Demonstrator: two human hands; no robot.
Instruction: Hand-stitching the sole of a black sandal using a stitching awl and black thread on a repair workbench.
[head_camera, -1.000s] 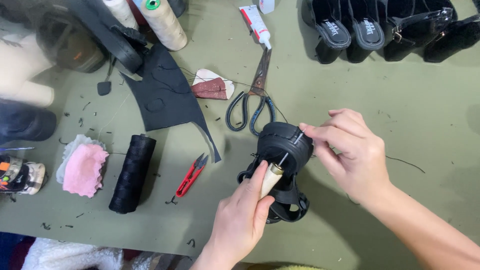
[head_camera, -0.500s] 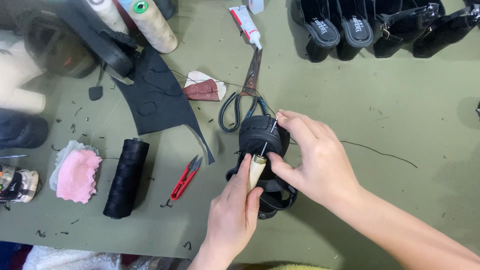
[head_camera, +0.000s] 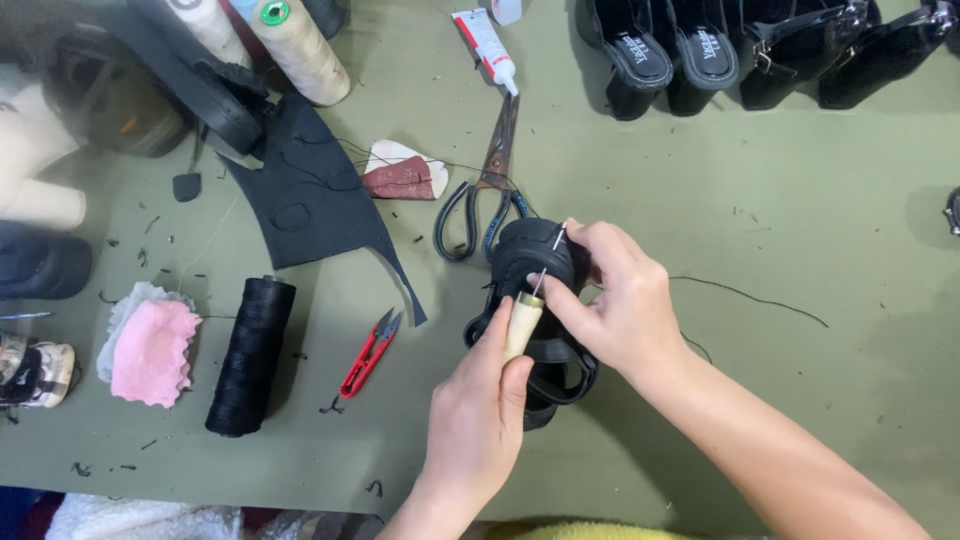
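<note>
At frame centre, left hand (head_camera: 475, 420) grips a wooden-handled awl (head_camera: 522, 322) piercing a black sandal (head_camera: 535, 320) clasped by right hand (head_camera: 615, 300), stitching unfinished.

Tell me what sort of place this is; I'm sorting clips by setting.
Probably a shoemaking or shoe-repair bench: the left hand holds a wooden-handled awl against a black sandal, with a black thread spool and finished black shoes nearby.

Olive-green bench (head_camera: 800, 200); black sandal (head_camera: 530, 265); left of the sandal, red thread snips (head_camera: 368, 352), a black thread spool (head_camera: 250, 355), a pink cloth (head_camera: 152, 350).
</note>
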